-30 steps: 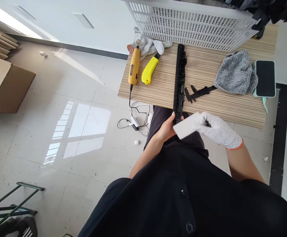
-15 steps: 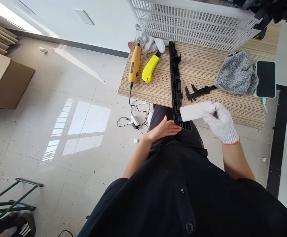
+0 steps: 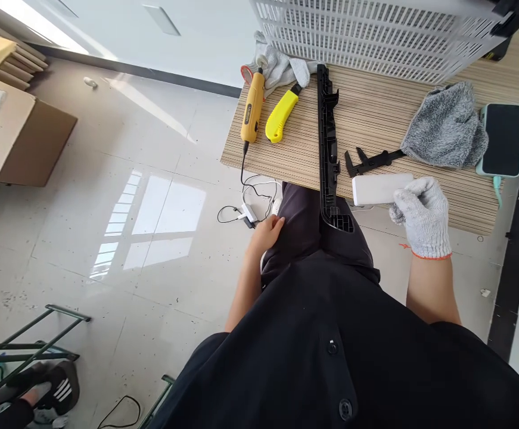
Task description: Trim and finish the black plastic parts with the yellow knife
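My right hand (image 3: 422,214), in a white knit glove with an orange cuff edge, grips one end of a flat white rectangular block (image 3: 375,189). The block is held level near the front edge of the tabletop. My left hand (image 3: 267,233) is bare and rests beside my left knee, its fingers curled in with nothing visible in them. Between my hands lies a long black plastic trim piece (image 3: 328,149), its near end jutting past the table edge over my lap. A black caliper (image 3: 375,161) lies just behind the white block.
On the wooden tabletop (image 3: 375,98) are a yellow rotary tool (image 3: 252,110), a yellow utility knife (image 3: 282,115), a grey cloth (image 3: 447,128) and a phone (image 3: 503,140). A white plastic basket (image 3: 357,39) stands behind. Cables (image 3: 248,211) lie on the floor; a cardboard box (image 3: 36,143) stands left.
My left hand has left the near end of the trim piece and moved left to my knee, its fingers curling. My right hand has shifted right with the white block, away from the trim piece.
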Motion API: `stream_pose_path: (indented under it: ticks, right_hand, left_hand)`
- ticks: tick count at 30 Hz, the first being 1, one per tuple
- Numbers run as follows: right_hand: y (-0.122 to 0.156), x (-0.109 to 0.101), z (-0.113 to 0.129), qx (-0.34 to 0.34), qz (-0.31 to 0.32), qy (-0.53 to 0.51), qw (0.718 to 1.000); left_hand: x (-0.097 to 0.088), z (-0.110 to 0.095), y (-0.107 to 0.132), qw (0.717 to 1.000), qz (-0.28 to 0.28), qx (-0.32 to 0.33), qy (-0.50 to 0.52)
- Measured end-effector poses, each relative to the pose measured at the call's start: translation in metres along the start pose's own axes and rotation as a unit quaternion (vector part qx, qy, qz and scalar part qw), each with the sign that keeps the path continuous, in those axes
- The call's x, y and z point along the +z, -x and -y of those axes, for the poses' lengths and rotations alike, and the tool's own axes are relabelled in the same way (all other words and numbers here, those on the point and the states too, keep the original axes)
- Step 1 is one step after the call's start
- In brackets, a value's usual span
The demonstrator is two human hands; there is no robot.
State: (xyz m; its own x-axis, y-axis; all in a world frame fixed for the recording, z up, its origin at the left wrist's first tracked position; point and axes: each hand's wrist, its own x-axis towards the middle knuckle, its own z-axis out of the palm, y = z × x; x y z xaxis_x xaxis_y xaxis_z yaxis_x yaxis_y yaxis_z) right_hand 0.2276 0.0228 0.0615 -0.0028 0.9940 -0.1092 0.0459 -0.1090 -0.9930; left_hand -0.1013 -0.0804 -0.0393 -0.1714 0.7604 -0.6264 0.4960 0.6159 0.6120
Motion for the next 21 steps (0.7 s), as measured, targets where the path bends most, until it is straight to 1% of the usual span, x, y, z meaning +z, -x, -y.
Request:
stream_pose_path:
  ticks: [1, 2, 3, 4, 5, 6, 7, 8, 9, 10, 11, 12, 14, 15, 16, 17, 18, 19, 20, 21]
  right_hand:
    - [0.000, 0.001, 0.001, 0.001, 0.003, 0.002, 1.000]
    - [0.001, 0.002, 0.002, 0.003, 0.006, 0.006, 1.000]
    - [0.001, 0.002, 0.002, 0.005, 0.008, 0.009, 1.000]
    - [0.002, 0.003, 0.003, 0.006, 0.007, 0.009, 1.000]
    - [0.003, 0.003, 0.003, 0.007, 0.005, 0.006, 1.000]
    - [0.003, 0.003, 0.003, 0.008, 0.003, 0.000, 1.000]
    - [0.004, 0.002, 0.002, 0.008, 0.000, -0.007, 1.000]
    - [0.004, 0.002, 0.002, 0.009, -0.004, -0.014, 1.000]
    - [0.004, 0.001, 0.001, 0.010, -0.009, -0.019, 1.000]
    - [0.005, 0.001, 0.000, 0.013, -0.014, -0.022, 1.000]
    - [0.006, 0.001, 0.000, 0.015, -0.020, -0.026, 0.999]
    - [0.007, 0.002, -0.001, 0.017, -0.023, -0.032, 0.999]
    - [0.010, 0.005, -0.004, 0.019, -0.009, -0.043, 0.999]
    - [0.012, 0.007, -0.006, 0.018, 0.022, -0.041, 0.999]
    - [0.014, 0.010, -0.007, 0.017, 0.072, -0.029, 0.997]
    - [0.015, 0.011, -0.009, 0.014, 0.128, -0.002, 0.992]
    - [0.016, 0.013, -0.010, 0.005, 0.172, 0.035, 0.985]
    - [0.016, 0.013, -0.011, -0.010, 0.187, 0.074, 0.980]
    - [0.016, 0.014, -0.010, -0.031, 0.170, 0.108, 0.979]
    - [0.015, 0.013, -0.009, -0.055, 0.128, 0.130, 0.982]
  left_hand:
    - [-0.002, -0.006, -0.003, 0.998, 0.059, 0.018, 0.033]
    - [-0.006, -0.010, -0.006, 0.987, 0.144, 0.028, 0.071]
    - [-0.012, -0.012, -0.010, 0.966, 0.234, 0.026, 0.110]
    - [-0.018, -0.012, -0.015, 0.948, 0.287, 0.010, 0.140]
    - [-0.024, -0.009, -0.020, 0.945, 0.285, -0.017, 0.156]
    - [-0.031, -0.005, -0.026, 0.959, 0.231, -0.047, 0.161]
    - [-0.037, 0.000, -0.031, 0.977, 0.129, -0.073, 0.155]
    - [-0.042, 0.006, -0.036, 0.985, 0.047, -0.088, 0.143]
    - [-0.045, 0.011, -0.039, 0.987, -0.016, -0.098, 0.128]
    - [-0.046, 0.015, -0.040, 0.987, -0.046, -0.100, 0.116]
    - [-0.045, 0.017, -0.039, 0.988, -0.048, -0.093, 0.113]
    - [-0.042, 0.016, -0.035, 0.989, -0.050, -0.074, 0.119]
    - [-0.028, 0.007, -0.023, 0.986, -0.041, 0.002, 0.164]
    - [-0.019, -0.002, -0.016, 0.978, -0.033, 0.052, 0.199]
    - [-0.008, -0.012, -0.010, 0.967, -0.007, 0.093, 0.237]
    - [0.003, -0.024, -0.005, 0.949, 0.039, 0.116, 0.289]
    - [0.013, -0.036, -0.002, 0.925, 0.099, 0.124, 0.346]
    - [0.022, -0.048, -0.002, 0.898, 0.166, 0.121, 0.390]
    - [0.029, -0.059, -0.003, 0.873, 0.218, 0.108, 0.423]
    - [0.034, -0.069, -0.006, 0.852, 0.254, 0.094, 0.448]
